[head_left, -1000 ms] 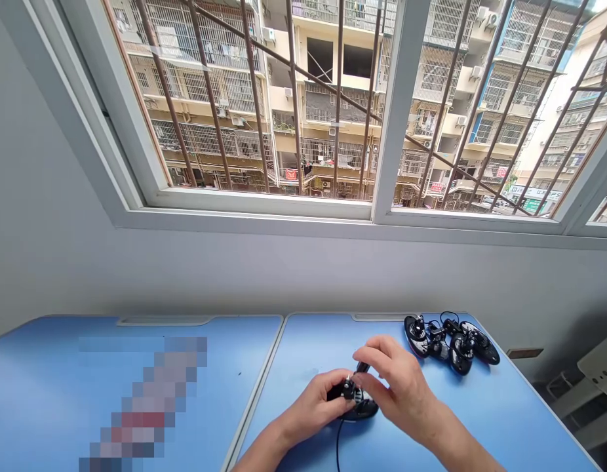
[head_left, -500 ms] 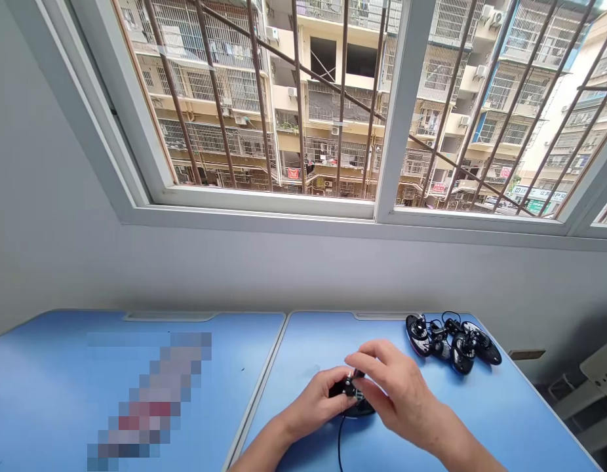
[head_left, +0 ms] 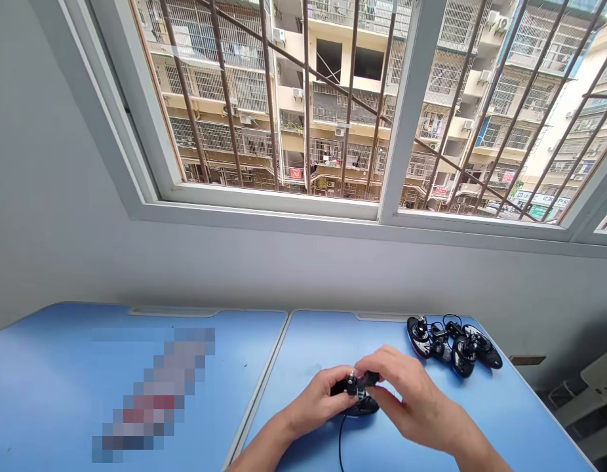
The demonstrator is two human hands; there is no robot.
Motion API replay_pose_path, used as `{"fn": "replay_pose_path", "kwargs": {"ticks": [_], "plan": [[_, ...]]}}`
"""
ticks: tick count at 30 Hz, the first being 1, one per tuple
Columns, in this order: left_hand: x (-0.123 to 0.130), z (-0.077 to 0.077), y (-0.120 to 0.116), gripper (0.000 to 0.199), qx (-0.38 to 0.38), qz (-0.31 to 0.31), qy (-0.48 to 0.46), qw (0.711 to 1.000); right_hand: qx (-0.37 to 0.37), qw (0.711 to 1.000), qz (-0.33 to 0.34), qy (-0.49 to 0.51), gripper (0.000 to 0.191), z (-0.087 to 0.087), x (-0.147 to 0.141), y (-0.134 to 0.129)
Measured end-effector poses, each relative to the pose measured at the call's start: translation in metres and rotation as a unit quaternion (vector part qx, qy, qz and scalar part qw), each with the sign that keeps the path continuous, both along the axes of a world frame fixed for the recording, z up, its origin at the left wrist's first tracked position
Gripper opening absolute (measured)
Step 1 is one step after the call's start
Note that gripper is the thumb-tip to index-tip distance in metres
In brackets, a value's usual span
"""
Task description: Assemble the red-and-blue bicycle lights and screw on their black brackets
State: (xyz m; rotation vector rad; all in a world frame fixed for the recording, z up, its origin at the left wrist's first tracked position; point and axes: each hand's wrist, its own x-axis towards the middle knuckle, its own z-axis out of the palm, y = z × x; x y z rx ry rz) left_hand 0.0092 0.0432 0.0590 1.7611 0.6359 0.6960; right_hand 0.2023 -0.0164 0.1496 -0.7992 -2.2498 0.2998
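Both my hands work over a glossy black oval device on the right blue desk. My left hand grips its small black fitting from the left. My right hand pinches a short black piece at that fitting, and my fingers hide part of the joint. A thin black cable runs from the device toward the desk's near edge. Several similar black devices lie tangled with wires at the far right of the desk, beyond my right hand.
A pixelated, unreadable long object lies on the left blue desk, and a seam separates the two desks. A barred window fills the wall behind. Pale furniture stands beyond the desk's right edge.
The short black piece has tilted from upright to nearly level in my right hand's fingers. My right hand has lowered toward the fitting. The view has shifted slightly, moving the window rightward.
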Motion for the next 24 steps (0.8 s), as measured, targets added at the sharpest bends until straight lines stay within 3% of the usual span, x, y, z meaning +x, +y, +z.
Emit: {"fn": "replay_pose_path", "kwargs": {"ticks": [7, 10, 16, 20, 24], "plan": [[0.001, 0.0, -0.001, 0.012, -0.004, 0.004, 0.003, 1.0, 0.101, 0.991, -0.092, 0.004, 0.037, -0.017, -0.011, 0.01], [0.0, 0.001, -0.001, 0.012, -0.002, 0.005, 0.006, 1.0, 0.14, 0.985, -0.099, 0.029, 0.035, -0.024, -0.012, 0.014], [0.0, -0.001, 0.001, 0.016, -0.007, 0.004, 0.011, 1.0, 0.08, 0.993, -0.05, 0.067, 0.038, -0.015, -0.008, 0.009], [-0.001, -0.004, 0.002, 0.022, -0.009, 0.007, 0.014, 1.0, 0.082, 0.992, -0.06, 0.069, 0.029, -0.014, -0.012, 0.007], [-0.001, -0.005, 0.002, 0.015, -0.002, 0.009, 0.018, 1.0, 0.115, 0.985, -0.108, 0.067, 0.018, -0.023, -0.013, 0.015]]}}
